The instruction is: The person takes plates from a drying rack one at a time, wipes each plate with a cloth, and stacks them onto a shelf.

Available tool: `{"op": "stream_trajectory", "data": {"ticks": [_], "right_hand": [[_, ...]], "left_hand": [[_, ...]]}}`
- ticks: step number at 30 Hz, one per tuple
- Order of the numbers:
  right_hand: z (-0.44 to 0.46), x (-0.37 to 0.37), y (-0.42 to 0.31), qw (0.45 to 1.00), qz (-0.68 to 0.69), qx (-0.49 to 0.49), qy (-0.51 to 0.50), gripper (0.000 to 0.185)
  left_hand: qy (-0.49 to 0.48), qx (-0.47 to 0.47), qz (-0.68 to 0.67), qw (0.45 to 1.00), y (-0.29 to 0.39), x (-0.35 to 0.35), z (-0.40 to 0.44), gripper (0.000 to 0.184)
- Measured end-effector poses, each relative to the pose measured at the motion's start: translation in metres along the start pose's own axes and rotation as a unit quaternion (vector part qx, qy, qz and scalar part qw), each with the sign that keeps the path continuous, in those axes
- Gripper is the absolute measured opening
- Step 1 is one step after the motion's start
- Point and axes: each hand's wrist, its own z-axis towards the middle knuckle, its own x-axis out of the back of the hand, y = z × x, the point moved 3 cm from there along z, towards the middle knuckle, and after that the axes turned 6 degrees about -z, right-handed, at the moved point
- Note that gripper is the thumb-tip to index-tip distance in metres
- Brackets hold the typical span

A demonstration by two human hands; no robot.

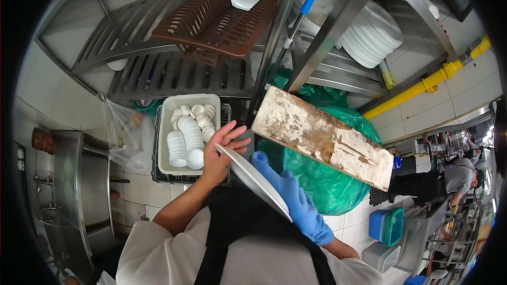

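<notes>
At the centre of the frame, a white plate stands tilted, nearly edge-on, between the two hands; the left hand meets its upper rim with fingers spread, though whether it grips cannot be told; a blue cloth lies along the plate's right side and hides the right hand, so its grip cannot be told either; left of centre sits a basket of small white dishes; right of centre, a worn board lies across green plastic.
</notes>
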Motion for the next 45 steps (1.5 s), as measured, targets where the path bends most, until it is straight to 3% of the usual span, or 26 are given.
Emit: {"op": "stream_trajectory", "data": {"ticks": [2,3,5,6,8,9,12,16,19,20,21,22,23,24,25,26,27,29,30,31,33,34,35,39,42,45], "right_hand": [[-0.01,0.032,-0.029,0.955,-0.26,0.088,0.11,0.046],[-0.017,0.046,-0.044,0.901,-0.383,0.128,0.16,0.043],[-0.026,0.058,-0.063,0.732,-0.603,0.196,0.249,0.038],[-0.014,0.05,-0.054,0.938,-0.24,0.075,0.241,0.031],[0.025,0.074,-0.081,0.935,-0.086,0.17,0.299,0.037],[0.04,0.072,-0.081,0.933,-0.089,0.17,0.303,0.037],[0.066,0.045,-0.053,0.956,-0.078,0.134,0.25,0.04],[0.037,-0.008,0.0,0.987,0.099,0.066,0.108,0.032],[0.008,-0.052,0.059,0.981,0.173,0.061,0.068,0.027],[-0.003,-0.033,0.045,0.98,0.17,0.063,0.077,0.027],[-0.024,0.003,0.013,0.939,0.326,-0.016,0.111,0.029],[-0.039,0.03,-0.01,0.866,0.472,-0.09,0.141,0.032],[-0.039,0.054,-0.024,0.865,0.472,-0.082,0.151,0.032],[-0.033,0.079,-0.033,0.954,0.228,-0.145,0.134,0.035],[-0.032,0.097,-0.032,0.972,-0.031,-0.204,0.11,0.038],[-0.044,0.091,0.024,0.974,0.195,-0.093,0.073,0.045],[-0.034,0.065,0.048,0.973,0.196,-0.09,0.087,0.045],[-0.019,0.047,0.068,0.911,-0.042,-0.137,0.387,0.033],[-0.02,0.07,0.057,0.922,-0.194,-0.081,0.325,0.019],[-0.02,0.085,0.054,0.919,-0.195,-0.078,0.334,0.019],[-0.017,0.109,0.057,0.92,0.113,-0.084,0.365,0.014],[-0.011,0.124,0.057,0.865,0.286,-0.139,0.388,0.015],[-0.002,0.142,0.062,0.866,0.284,-0.13,0.391,0.015],[0.032,0.232,0.058,0.688,0.474,-0.109,0.538,0.019],[0.047,0.29,0.039,0.721,0.493,-0.05,0.485,0.021],[0.109,0.332,0.11,0.754,0.351,0.009,0.555,0.02]], "left_hand": [[0.009,0.023,-0.012,1.0,0.002,-0.01,0.002,0.071],[-0.019,0.009,-0.036,0.999,0.001,-0.023,0.004,0.071],[-0.053,-0.002,-0.06,0.997,-0.003,-0.038,0.013,0.07],[-0.064,0.008,-0.038,0.997,-0.007,-0.041,0.022,0.071],[-0.114,0.031,0.053,0.992,-0.015,-0.036,0.029,0.076],[-0.118,0.029,0.053,0.991,-0.014,-0.039,0.029,0.076],[-0.109,0.011,0.056,0.992,-0.015,-0.041,0.023,0.101],[-0.08,-0.015,0.014,0.997,-0.022,-0.036,0.014,0.115],[-0.096,0.004,0.088,0.991,-0.036,-0.01,0.015,0.062],[-0.06,0.07,0.108,0.99,-0.038,0.0,0.01,0.055],[-0.023,0.134,0.13,0.982,-0.041,0.007,0.006,0.052],[0.028,0.118,0.123,0.985,-0.041,0.005,0.005,0.049],[0.078,0.102,0.116,0.985,-0.041,0.001,0.006,0.047],[0.11,0.112,0.099,0.983,-0.04,-0.004,0.008,0.047],[0.13,0.123,0.087,0.98,-0.037,-0.011,0.01,0.049],[0.129,0.141,0.116,0.975,-0.038,-0.014,0.013,0.05],[0.129,0.158,0.145,0.968,-0.038,-0.015,0.015,0.05],[0.084,0.164,0.11,0.977,-0.032,-0.025,0.019,0.053],[0.053,0.175,0.069,0.981,-0.029,-0.033,0.019,0.056],[0.047,0.168,0.071,0.982,-0.023,-0.041,0.019,0.056],[-0.072,0.166,-0.009,0.983,-0.006,-0.066,0.016,0.063],[-0.133,0.155,0.015,0.979,0.002,-0.074,0.015,0.069],[-0.184,0.148,0.058,0.97,0.008,-0.075,0.013,0.059],[-0.115,0.165,0.126,0.971,0.003,-0.058,-0.012,0.049],[-0.031,0.166,0.147,0.975,0.003,-0.039,-0.039,0.041],[0.057,0.162,0.133,0.976,0.008,-0.023,-0.068,0.035]]}}
